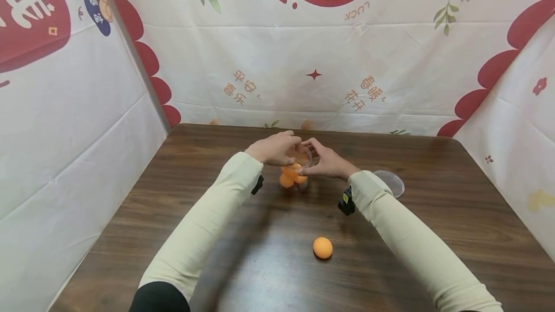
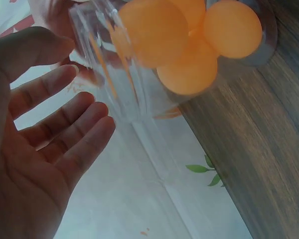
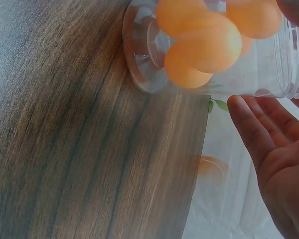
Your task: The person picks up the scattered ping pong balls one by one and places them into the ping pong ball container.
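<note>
A clear plastic jar (image 2: 154,94) with several orange balls (image 3: 209,42) inside stands near the table's far side. My right hand (image 1: 329,162) holds the jar near its mouth, its straight fingers (image 3: 249,119) along the far side and the thumb on the near side. At the opening is my left hand (image 1: 275,149), bent over the rim in the head view. Seen from the left wrist, its thumb and fingers (image 2: 74,124) are spread apart beside the jar's mouth, holding nothing.
One loose orange ball (image 1: 323,248) lies on the brown wooden table (image 1: 173,206), nearer the person. A clear round lid (image 1: 390,183) lies flat beside the right forearm. Printed white cloth (image 1: 277,61) hangs behind the table and along both sides.
</note>
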### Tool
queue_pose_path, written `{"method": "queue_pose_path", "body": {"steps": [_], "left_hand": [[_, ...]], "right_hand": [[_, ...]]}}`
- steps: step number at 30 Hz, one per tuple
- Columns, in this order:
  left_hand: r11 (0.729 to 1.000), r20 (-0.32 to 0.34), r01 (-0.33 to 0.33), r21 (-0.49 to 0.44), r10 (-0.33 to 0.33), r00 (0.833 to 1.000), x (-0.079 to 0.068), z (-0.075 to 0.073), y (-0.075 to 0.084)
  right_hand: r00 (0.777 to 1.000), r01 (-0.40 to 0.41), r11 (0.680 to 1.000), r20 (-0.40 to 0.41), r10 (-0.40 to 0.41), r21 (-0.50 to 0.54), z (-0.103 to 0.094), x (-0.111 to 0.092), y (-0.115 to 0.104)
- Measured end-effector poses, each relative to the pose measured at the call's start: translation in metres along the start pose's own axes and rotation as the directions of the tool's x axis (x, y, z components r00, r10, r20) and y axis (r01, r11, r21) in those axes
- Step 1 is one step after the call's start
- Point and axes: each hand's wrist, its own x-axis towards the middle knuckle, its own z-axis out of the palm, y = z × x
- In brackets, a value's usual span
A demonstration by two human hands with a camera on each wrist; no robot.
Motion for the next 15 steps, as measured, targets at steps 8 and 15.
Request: {"method": "queue_pose_path", "body": {"steps": [8, 15], "left_hand": [[0.998, -0.037, 0.051, 0.021, -0.050, 0.998, -0.017, -0.007, -0.013], [0.995, -0.052, 0.092, 0.030, -0.090, 0.995, -0.038, -0.002, -0.033]], "right_hand": [[1.000, -0.011, 0.999, -0.020, 0.010, -0.041, 0.001, 0.003, 0.000], [0.999, -0.017, 0.999, -0.027, 0.016, -0.036, 0.002, 0.003, -0.001]]}}
